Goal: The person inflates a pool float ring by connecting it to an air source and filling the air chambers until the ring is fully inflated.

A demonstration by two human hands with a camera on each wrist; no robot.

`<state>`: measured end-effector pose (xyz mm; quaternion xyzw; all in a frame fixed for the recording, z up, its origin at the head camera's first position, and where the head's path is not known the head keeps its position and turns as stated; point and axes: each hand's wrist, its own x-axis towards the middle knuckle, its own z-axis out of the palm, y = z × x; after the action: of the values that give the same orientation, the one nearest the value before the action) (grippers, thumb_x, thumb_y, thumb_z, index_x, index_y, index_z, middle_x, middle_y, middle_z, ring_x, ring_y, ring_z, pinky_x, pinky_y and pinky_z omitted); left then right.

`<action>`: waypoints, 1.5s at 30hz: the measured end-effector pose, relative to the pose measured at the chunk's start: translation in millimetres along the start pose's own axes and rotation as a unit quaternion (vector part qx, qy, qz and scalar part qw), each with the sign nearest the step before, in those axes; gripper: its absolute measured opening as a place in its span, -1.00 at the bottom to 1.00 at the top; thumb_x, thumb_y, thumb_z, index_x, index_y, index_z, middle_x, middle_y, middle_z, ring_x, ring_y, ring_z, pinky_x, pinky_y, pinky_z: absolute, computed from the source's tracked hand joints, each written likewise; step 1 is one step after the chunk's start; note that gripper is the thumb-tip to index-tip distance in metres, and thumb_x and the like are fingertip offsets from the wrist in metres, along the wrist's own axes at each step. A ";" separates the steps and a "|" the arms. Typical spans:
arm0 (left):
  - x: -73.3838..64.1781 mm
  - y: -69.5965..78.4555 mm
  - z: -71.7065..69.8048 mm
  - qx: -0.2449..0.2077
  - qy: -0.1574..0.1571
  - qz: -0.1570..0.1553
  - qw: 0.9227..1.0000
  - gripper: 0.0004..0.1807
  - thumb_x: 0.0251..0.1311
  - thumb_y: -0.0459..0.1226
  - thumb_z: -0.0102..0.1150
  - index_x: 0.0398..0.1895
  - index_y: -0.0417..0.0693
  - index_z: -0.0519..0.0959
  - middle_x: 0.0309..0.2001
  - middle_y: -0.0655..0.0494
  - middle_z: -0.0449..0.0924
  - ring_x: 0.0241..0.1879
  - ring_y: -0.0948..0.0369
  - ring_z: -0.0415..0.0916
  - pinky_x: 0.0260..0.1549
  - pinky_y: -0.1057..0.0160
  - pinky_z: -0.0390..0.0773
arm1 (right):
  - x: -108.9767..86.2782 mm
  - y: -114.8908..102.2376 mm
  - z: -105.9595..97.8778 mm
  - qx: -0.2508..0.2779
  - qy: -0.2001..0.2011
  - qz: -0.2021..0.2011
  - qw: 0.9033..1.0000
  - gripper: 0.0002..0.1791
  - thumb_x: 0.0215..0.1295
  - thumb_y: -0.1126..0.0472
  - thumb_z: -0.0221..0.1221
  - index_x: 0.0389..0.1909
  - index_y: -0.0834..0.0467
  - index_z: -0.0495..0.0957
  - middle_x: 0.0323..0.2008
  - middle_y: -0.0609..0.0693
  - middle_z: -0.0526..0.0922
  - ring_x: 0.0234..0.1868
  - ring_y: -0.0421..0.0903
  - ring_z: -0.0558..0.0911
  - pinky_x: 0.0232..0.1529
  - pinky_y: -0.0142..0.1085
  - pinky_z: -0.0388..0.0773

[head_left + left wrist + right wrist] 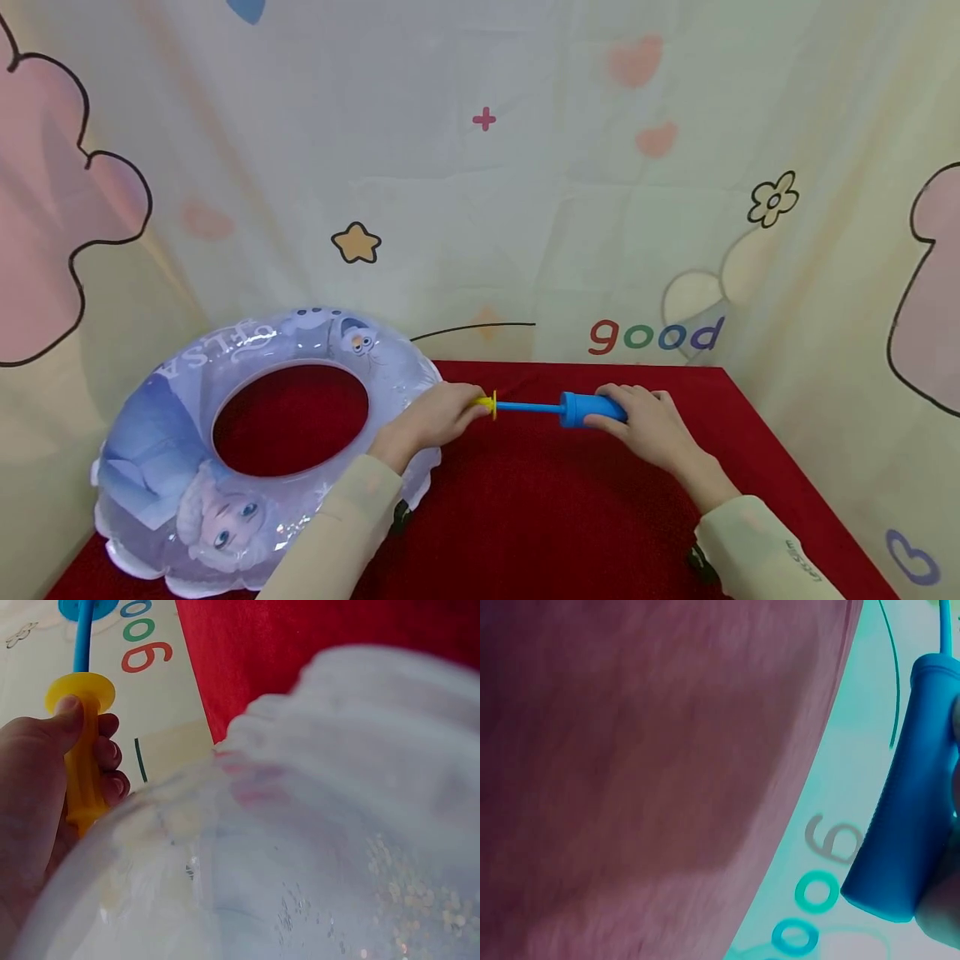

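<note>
- A small nook walled with fabric; whether it is in a home, a studio or elsewhere cannot be told.
- A pale printed curtain (420, 125) hangs close behind the desk (540, 517) and along its left and right sides, with wrinkles and soft folds showing it is cloth.
- The print looks like nursery decor: the word "good" (656, 335) just above the desk's far edge, an orange-yellow star (356, 242) and an outlined flower (773, 200) higher up behind it, a pink cloud shape (45, 208) left of it, a purple heart (912, 557) right of it.
- Red cloth (585, 475) covers the desk.
</note>
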<state>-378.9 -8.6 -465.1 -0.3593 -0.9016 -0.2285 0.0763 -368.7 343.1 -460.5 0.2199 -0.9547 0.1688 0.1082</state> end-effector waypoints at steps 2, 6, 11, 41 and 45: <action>-1.7 -0.4 1.5 -0.002 -0.001 -0.002 1.000 -0.91 0.49 -0.21 0.16 -0.19 0.00 0.58 -0.42 0.28 0.47 -0.41 0.29 0.39 -0.29 0.28 0.47 | -5.3 8.2 -4.3 0.006 -0.005 0.004 1.000 -0.40 0.33 -0.31 0.26 0.15 0.05 0.58 -0.03 0.03 0.67 -0.02 0.07 0.57 0.05 0.18 0.33; -1.5 -1.3 3.2 -0.004 0.007 0.006 1.000 -0.91 0.49 -0.22 0.16 -0.19 -0.01 0.59 -0.40 0.28 0.49 -0.40 0.29 0.39 -0.28 0.28 0.48 | -11.3 20.8 -15.3 0.014 -0.011 0.010 1.000 -0.38 0.33 -0.31 0.26 0.16 0.08 0.58 -0.03 0.05 0.67 -0.03 0.08 0.59 0.05 0.21 0.31; -1.7 -2.2 1.4 -0.003 0.015 0.010 1.000 -0.91 0.49 -0.22 0.17 -0.19 -0.02 0.60 -0.40 0.28 0.50 -0.40 0.29 0.39 -0.27 0.27 0.48 | -7.9 24.9 -17.7 0.007 -0.003 0.001 1.000 -0.36 0.34 -0.31 0.25 0.17 0.10 0.58 -0.02 0.05 0.68 -0.03 0.08 0.59 0.04 0.21 0.29; -1.9 -2.5 -3.0 0.004 0.004 -0.006 1.000 -0.87 0.49 -0.21 0.16 -0.11 -0.09 0.59 -0.35 0.22 0.52 -0.35 0.25 0.44 -0.23 0.24 0.52 | 36.9 -70.5 21.9 -0.050 0.006 -0.034 0.998 -0.39 0.35 -0.34 0.21 0.17 0.02 0.58 -0.04 0.01 0.68 -0.03 0.02 0.57 -0.04 0.03 0.35; -0.8 -0.9 -2.7 -0.005 0.010 -0.003 1.000 -0.90 0.49 -0.22 0.16 -0.14 -0.05 0.60 -0.34 0.22 0.54 -0.35 0.26 0.42 -0.22 0.24 0.51 | 27.7 -43.4 9.3 -0.047 0.010 -0.030 0.998 -0.43 0.34 -0.32 0.24 0.13 0.01 0.59 -0.04 0.03 0.68 -0.03 0.03 0.57 -0.03 0.03 0.34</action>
<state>-379.1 -11.0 -463.3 -0.3548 -0.9007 -0.2365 0.0831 -374.5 292.4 -449.3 0.2419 -0.9533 0.1229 0.1329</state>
